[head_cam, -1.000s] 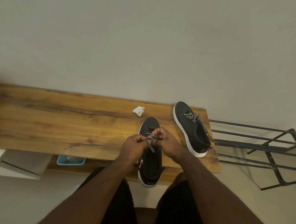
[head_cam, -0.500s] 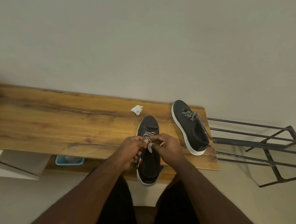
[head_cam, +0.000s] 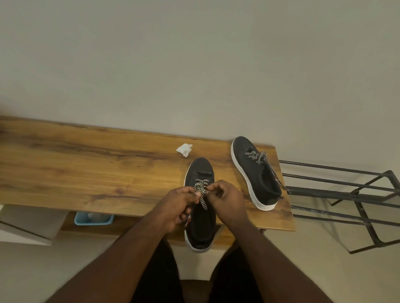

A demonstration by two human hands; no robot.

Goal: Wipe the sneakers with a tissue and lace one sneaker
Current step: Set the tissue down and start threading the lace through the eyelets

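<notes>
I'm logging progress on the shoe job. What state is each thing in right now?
Near sneaker: heel overhangs the table edge, being laced.
Lace: pinched by both hands.
Left hand: pinches the lace.
Right hand: pinches the lace.
Far sneaker: laced, untouched.
Tissue: crumpled, lying loose on the table.

Bench: left side open, right end crowded

Bare wood ran across the bench [head_cam: 66, 167] left of the near shoe [head_cam: 201, 172]; only a tissue [head_cam: 184, 149] lay near the back edge. Both hands [head_cam: 180, 203] [head_cam: 226, 199] sat over the near shoe, blocking its mid. The 2nd shoe [head_cam: 255, 177] filled the right end, w/ a narrow strip betw. the shoes. A rack [head_cam: 354, 196] stood just beside the bench's right end.
</notes>
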